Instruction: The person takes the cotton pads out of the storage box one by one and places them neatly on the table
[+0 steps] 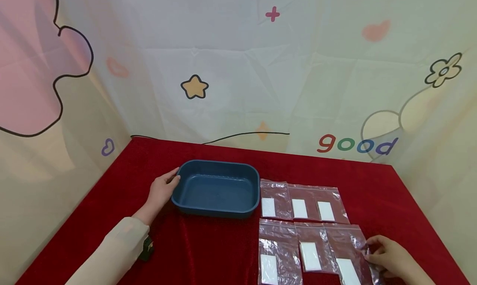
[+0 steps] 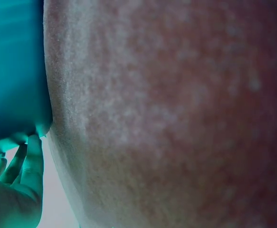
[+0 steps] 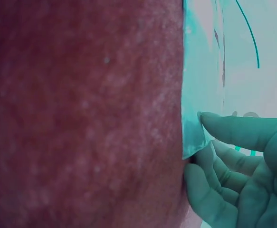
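A dark blue rectangular tub (image 1: 218, 192) stands on the red cloth, its inside bare. My left hand (image 1: 161, 190) grips its left rim; in the left wrist view, fingers (image 2: 33, 164) meet the tub's edge (image 2: 17, 85). Right of the tub lie several clear zip bags in two rows, each with a white rectangular piece in it. At the right end of the front row, my right hand (image 1: 393, 258) pinches the side edge of a zip bag (image 1: 344, 239). The right wrist view has the thumb (image 3: 243, 130) on that bag's corner (image 3: 195, 137).
Red cloth (image 1: 123, 190) covers the table. A small dark object (image 1: 147, 248) lies partly hidden behind my left sleeve (image 1: 115, 247). Back-row bags (image 1: 313, 192) lie close to the tub's right side. A printed curtain (image 1: 238, 70) hangs behind and at both sides.
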### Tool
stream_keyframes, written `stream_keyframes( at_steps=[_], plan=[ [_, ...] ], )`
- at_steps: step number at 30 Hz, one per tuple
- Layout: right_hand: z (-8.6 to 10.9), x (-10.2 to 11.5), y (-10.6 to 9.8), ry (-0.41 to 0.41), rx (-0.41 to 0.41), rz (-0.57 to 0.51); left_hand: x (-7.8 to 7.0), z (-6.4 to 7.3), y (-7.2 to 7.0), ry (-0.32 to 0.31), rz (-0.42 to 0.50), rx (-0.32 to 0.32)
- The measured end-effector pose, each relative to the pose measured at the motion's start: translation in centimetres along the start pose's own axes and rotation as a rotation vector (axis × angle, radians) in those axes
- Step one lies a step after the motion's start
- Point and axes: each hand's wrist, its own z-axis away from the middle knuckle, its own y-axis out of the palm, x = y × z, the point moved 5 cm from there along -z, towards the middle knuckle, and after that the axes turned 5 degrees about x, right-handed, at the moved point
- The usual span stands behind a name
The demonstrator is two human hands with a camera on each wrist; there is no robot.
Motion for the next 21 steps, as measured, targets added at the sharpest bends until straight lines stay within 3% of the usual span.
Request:
stream_keyframes(
  at_steps=[8, 21],
  plan=[
    [0.29, -0.44, 0.07, 0.004, -0.016, 0.029, 0.07, -0.05, 0.18, -0.006, -0.001, 0.016],
    [-0.33, -0.23, -0.47, -0.017, 0.031, 0.1, 0.18, -0.01, -0.29, -0.025, 0.045, 0.088]
  ],
)
